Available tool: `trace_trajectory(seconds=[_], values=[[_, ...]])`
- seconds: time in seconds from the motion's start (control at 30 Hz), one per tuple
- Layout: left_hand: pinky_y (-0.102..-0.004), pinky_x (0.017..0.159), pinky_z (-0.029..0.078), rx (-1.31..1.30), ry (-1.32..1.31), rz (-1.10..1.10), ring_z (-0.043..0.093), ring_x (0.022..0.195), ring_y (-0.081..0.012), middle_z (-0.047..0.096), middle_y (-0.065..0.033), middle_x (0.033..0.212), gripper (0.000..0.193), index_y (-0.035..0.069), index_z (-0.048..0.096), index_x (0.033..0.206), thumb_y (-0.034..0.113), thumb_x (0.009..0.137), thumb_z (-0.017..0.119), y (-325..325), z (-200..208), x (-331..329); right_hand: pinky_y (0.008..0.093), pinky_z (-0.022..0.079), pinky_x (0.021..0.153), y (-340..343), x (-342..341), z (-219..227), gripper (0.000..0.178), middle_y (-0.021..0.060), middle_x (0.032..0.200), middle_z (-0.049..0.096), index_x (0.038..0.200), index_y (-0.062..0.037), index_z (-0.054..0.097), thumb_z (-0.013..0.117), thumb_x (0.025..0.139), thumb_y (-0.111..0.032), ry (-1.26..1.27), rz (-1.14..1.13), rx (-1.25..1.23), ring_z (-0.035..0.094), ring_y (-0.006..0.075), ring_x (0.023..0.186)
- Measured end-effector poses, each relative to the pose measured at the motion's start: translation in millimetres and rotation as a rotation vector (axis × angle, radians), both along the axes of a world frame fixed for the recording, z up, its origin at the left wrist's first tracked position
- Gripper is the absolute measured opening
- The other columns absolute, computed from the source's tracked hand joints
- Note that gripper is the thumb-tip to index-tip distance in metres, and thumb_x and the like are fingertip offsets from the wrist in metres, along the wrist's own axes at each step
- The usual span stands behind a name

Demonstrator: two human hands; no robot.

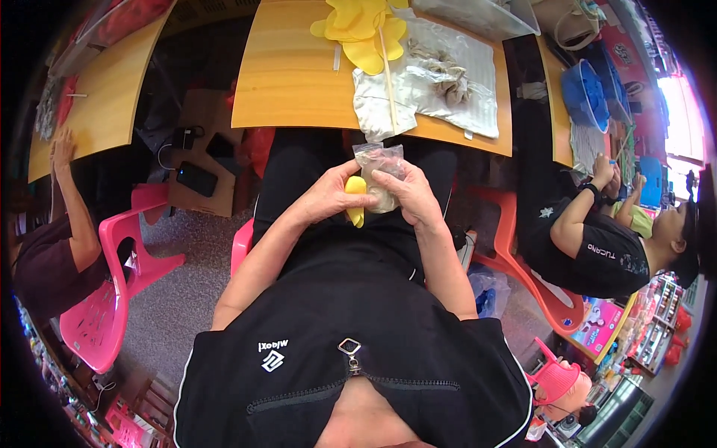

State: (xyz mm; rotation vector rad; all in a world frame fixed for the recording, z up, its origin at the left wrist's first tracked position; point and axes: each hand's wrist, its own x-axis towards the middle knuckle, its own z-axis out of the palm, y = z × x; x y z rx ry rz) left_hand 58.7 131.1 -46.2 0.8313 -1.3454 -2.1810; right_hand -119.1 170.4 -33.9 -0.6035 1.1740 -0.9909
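Observation:
Above my lap, just short of the table edge, both hands are closed around a small clear plastic bag [379, 158]. Something greyish shows inside the bag, too unclear to name. My left hand [328, 196] pinches the bag's left side and also has a yellow petal-shaped piece [355, 196] hanging from its fingers. My right hand [411, 196] grips the bag from the right, thumb across its front. On the table lies a pile of yellow petal-shaped pieces [358, 26], with a thin wooden stick [388, 82] running from it over a white cloth [478, 97].
Crumpled beige material [448, 78] lies on the cloth, near a clear plastic bin [485, 16]. A co-worker [605, 246] sits at right by blue baskets [585, 93]; another person's arm [75, 201] rests at the left table. Pink [119, 269] and orange [515, 261] chairs flank me.

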Motion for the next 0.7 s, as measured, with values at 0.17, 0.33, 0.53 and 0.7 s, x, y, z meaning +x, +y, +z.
trace_trajectory(seconds=[0.17,0.33,0.53,0.7], values=[[-0.0262,0.086,0.045,-0.060,-0.029,-0.085,0.054,0.098,-0.0102,0.058,-0.0018,0.111,0.062,0.004,0.049,0.129,0.010,0.074,0.076,1,2,-2,0.0248,0.050,0.078,4,-4,-9,0.024,0.0057,0.099,0.065,0.109,-0.0002,0.059,0.063,0.086,-0.007,-0.062,-0.120,-0.077,0.061,0.0107,0.088],[-0.0246,0.077,0.047,-0.084,-0.219,-0.037,0.055,0.085,-0.0087,0.060,-0.0019,0.101,0.056,0.001,0.049,0.128,0.005,0.075,0.068,-2,1,-4,0.0257,0.051,0.080,2,0,-5,0.027,0.0060,0.102,0.065,0.111,-0.0005,0.059,0.064,0.086,-0.007,0.001,-0.112,-0.093,0.062,0.0113,0.089],[-0.0227,0.076,0.048,0.090,-0.117,0.161,0.057,0.085,-0.0080,0.061,-0.0042,0.104,0.061,0.001,0.044,0.134,-0.001,0.076,0.062,2,-6,-8,0.0267,0.051,0.079,6,9,-26,0.030,0.0058,0.102,0.065,0.113,-0.0014,0.058,0.065,0.084,-0.007,-0.146,-0.199,-0.014,0.063,0.0135,0.089],[-0.0233,0.080,0.049,0.406,0.056,0.199,0.059,0.087,-0.0097,0.059,-0.0066,0.112,0.066,0.002,0.040,0.137,-0.004,0.074,0.059,-2,-1,1,0.0290,0.051,0.081,12,19,-30,0.034,0.0066,0.107,0.063,0.117,-0.0023,0.056,0.063,0.084,-0.004,-0.412,-0.278,0.145,0.062,0.0161,0.095]])
